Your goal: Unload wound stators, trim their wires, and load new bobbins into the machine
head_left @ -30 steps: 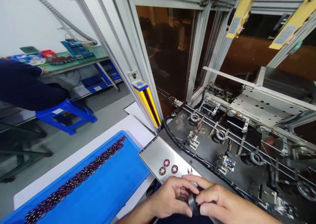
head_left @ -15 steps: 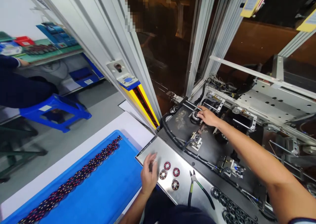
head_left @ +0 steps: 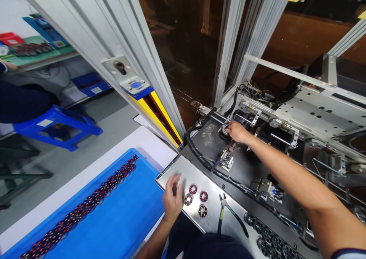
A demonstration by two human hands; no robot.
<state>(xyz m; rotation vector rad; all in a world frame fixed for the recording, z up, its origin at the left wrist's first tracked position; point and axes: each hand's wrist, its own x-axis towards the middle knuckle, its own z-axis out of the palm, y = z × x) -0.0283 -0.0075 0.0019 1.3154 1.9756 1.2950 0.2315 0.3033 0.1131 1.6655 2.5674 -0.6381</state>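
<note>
My right hand (head_left: 238,132) reaches into the machine, its fingers bent down at the rim of a round metal fixture (head_left: 225,128). Whatever the fingertips grip there is too small and partly hidden to name. My left hand (head_left: 173,199) rests at the edge of a steel ledge (head_left: 213,217), fingers curved and apart, with nothing in it. Beside it lie several small wound motor stators, two with red windings (head_left: 204,196) and others copper-coloured (head_left: 203,211). Diagonal cutters (head_left: 224,202) with green and black handles lie spread to their right.
At left, a blue tray (head_left: 114,217) bears a long row of stators (head_left: 85,202). Dark rings (head_left: 265,232) line the ledge's lower right. A yellow light-curtain bar (head_left: 161,116) stands on the frame post. A black cable (head_left: 197,152) edges the machine plate. A co-worker sits on a blue stool (head_left: 57,123).
My right hand has shifted slightly at the fixture, with its fingers now at the right rim and more of the ring showing. My left hand stays in place. The view has turned a little.
</note>
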